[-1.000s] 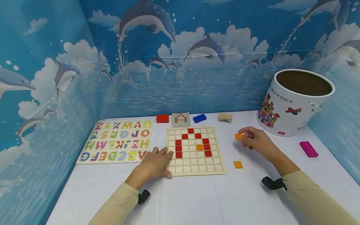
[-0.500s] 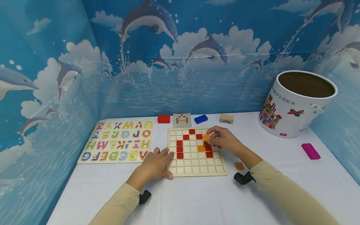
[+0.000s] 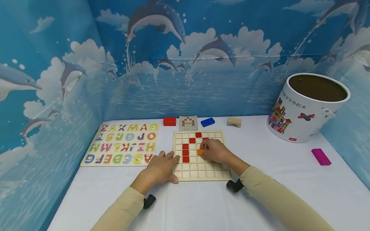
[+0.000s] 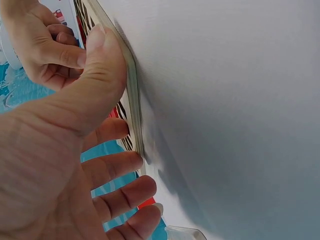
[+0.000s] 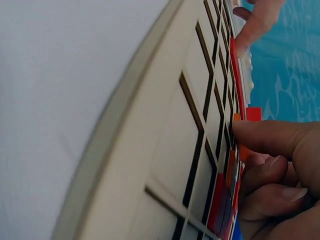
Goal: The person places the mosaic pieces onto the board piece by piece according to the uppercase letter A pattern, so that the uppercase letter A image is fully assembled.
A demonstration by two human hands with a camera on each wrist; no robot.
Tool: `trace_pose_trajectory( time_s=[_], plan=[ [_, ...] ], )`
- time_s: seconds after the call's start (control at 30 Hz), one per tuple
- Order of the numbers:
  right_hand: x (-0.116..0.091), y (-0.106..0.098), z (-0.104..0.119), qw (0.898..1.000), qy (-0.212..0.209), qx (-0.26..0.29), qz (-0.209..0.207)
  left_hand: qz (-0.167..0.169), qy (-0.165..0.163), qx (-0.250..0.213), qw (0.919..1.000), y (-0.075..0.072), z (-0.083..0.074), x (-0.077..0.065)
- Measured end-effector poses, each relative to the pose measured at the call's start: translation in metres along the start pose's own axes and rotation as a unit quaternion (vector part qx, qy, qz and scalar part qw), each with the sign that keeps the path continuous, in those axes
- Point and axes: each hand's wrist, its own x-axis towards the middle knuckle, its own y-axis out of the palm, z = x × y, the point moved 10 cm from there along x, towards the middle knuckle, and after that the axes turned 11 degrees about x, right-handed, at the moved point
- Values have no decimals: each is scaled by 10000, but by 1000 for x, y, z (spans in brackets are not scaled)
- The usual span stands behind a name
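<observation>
My right hand (image 3: 217, 152) pinches an orange square tile (image 3: 200, 152) over the middle of a wooden grid board (image 3: 187, 175). In the right wrist view the thumb and fingers hold it right at the board's surface, and another orange tile (image 5: 231, 170) lies nearby in the grid. Red tiles (image 3: 185, 152) line the left side and top of a pattern; my right hand covers those on the right. My left hand (image 3: 159, 167) rests along the board's left edge, fingers extended. Seen from the left wrist, its thumb (image 4: 107, 60) presses on the board's rim.
An alphabet puzzle board (image 3: 119, 164) lies left. Behind the grid are a red block (image 3: 169, 122), a pattern card (image 3: 188, 123), a blue block (image 3: 208, 122) and a wooden arch (image 3: 234, 121). A white bucket (image 3: 287, 124) and a magenta block (image 3: 321, 156) are right.
My right hand has carried the orange tile leftward from beside the board to its middle. The loose orange tile on the table is now hidden by my right arm. My left hand has stayed put.
</observation>
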Motion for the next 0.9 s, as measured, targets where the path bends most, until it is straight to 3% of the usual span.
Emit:
trace_pose_trajectory(
  time_s=[0.2,0.37,0.63,0.9],
  plan=[
    [1,-1,3,9997,20,-258,-46,7,-3,-5,10000,-1,-1,2],
    [-11,-21,-6,9995,208,171,-152,20,22,38,10000,-1,-3,4],
    [-74,-77,-39,9974,396,541,-272,54,50,124,9999,0,-4,5],
    [-126,-95,-79,9959,742,514,57,5,38,113,9999,0,-2,2]
  ],
)
